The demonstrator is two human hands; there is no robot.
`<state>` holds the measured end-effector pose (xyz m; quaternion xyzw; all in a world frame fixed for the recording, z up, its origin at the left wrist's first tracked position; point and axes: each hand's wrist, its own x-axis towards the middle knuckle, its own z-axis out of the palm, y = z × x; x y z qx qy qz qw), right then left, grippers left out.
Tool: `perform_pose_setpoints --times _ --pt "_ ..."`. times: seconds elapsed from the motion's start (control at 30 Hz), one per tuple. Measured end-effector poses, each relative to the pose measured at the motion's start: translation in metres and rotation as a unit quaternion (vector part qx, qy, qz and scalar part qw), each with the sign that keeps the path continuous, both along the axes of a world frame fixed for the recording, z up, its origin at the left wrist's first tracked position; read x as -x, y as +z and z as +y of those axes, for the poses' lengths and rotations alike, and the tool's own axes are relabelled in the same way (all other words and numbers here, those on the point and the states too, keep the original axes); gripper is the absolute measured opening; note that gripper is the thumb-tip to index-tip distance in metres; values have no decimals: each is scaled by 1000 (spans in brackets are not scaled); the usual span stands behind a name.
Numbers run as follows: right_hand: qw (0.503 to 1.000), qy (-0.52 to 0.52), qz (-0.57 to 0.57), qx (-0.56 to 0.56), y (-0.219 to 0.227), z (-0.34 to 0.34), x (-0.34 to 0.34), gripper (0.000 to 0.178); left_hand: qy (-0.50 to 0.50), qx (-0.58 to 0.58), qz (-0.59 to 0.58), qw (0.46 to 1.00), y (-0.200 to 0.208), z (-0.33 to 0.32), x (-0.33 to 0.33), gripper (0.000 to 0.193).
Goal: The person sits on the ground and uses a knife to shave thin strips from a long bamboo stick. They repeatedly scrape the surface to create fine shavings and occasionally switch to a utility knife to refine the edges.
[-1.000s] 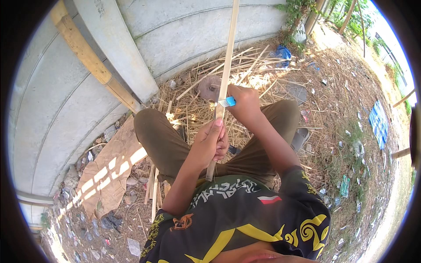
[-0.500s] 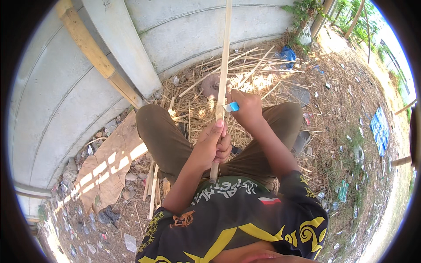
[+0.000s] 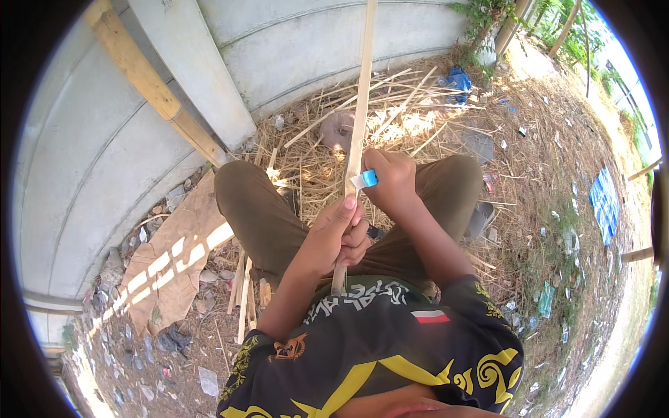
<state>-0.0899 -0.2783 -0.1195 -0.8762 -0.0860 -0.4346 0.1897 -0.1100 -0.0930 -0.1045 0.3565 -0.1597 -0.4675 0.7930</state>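
A long, pale bamboo strip (image 3: 362,97) runs upright in front of me, its lower end against my shirt. My left hand (image 3: 339,235) is closed around it low down, with the thumb lying along its face. Just above that thumb, the short blade of a blue-handled knife (image 3: 368,178) touches the strip at a knot. My right hand (image 3: 391,180) grips the knife from the right, and most of its handle is hidden in the fist.
Several cut strips (image 3: 397,104) and shavings litter the ground beyond my crossed legs. A concrete wall (image 3: 300,42) stands ahead and left, with a bamboo pole (image 3: 150,87) leaning on it. Flattened cardboard (image 3: 171,268) lies left; a blue-striped sheet (image 3: 603,205) lies far right.
The knife and my right hand have come slightly down and toward me along the strip. The strip's upper end has tilted a little to the right. My left hand keeps its hold.
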Motion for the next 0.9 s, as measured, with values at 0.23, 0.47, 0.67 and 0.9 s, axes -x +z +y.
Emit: perform_pose_setpoints --times 0.23,0.47,0.67,0.9 --pt "949 -154 213 -176 25 -46 67 21 -151 -14 75 986 -19 -39 -21 36" --pt "915 -107 296 -253 3 -68 146 28 -265 -74 96 957 -62 -74 -11 35" --pt "912 -156 357 -128 -41 -56 158 35 -250 -148 50 955 -81 -73 -11 36" --pt "890 -127 431 -76 -49 -64 159 38 -269 -214 -69 937 -75 -71 -17 38"
